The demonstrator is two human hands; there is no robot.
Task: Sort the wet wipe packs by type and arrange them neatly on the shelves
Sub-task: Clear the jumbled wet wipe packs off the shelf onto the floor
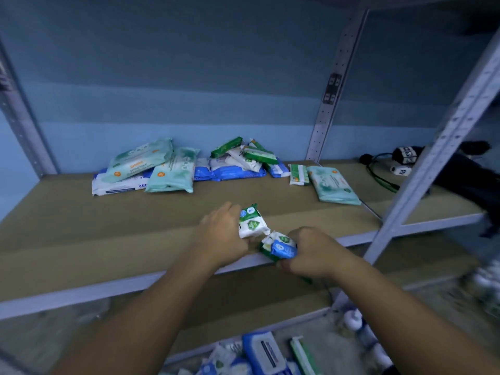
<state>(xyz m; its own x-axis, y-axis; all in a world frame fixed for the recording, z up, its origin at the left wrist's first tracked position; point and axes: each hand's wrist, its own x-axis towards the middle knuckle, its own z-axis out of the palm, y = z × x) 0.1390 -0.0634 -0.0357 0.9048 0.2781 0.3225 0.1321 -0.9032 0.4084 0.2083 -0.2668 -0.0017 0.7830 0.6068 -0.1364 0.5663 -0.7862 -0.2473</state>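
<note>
From my end the packs [173,171] look like soft plastic film, slightly glossy and crinkled. The shelf board [108,239] reads as a matt, smooth, wood-like panel. I take the uprights [332,104] and front rail [81,293] for pale painted metal, the uprights punched with holes. The wall [189,77] looks matt.

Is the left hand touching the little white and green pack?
Touching. The head view shows the left hand gripping the white and green pack, fingers curled round it.

Wipe packs [173,171] lie along the shelf [108,226] back, cables [381,178] at right.
</note>
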